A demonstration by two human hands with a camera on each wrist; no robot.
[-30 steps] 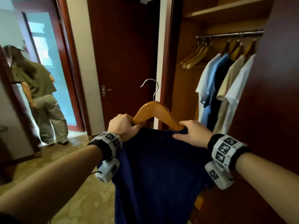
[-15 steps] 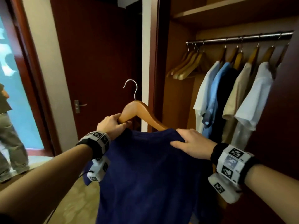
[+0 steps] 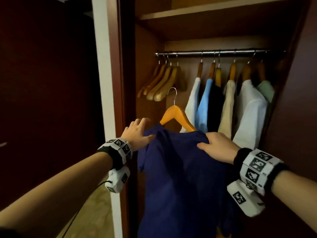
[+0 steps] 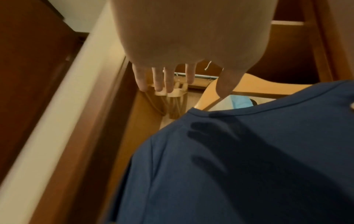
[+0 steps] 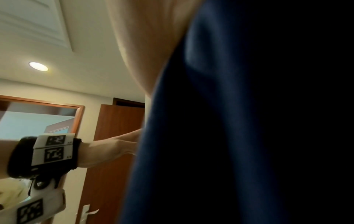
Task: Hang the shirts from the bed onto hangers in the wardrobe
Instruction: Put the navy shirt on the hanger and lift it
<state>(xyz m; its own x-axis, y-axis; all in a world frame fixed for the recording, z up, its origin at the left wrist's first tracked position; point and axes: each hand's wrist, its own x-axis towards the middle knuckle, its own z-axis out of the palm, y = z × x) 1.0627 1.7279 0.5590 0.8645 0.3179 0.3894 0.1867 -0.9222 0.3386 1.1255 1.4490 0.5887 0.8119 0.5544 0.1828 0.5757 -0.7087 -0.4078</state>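
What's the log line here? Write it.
navy shirt on hanger, unhooked | right hand grips its shoulder | left hand open | rail ahead

The head view looks forward and slightly down from behind both forearms into the open wardrobe (image 3: 223, 31). The left wrist view sits close under the left hand (image 4: 191, 37), facing past its fingers (image 4: 168, 81) toward the rail (image 4: 201, 75), which the head view shares. The right wrist view, pressed against the navy shirt (image 5: 239, 121), faces sideways across to the left wrist.
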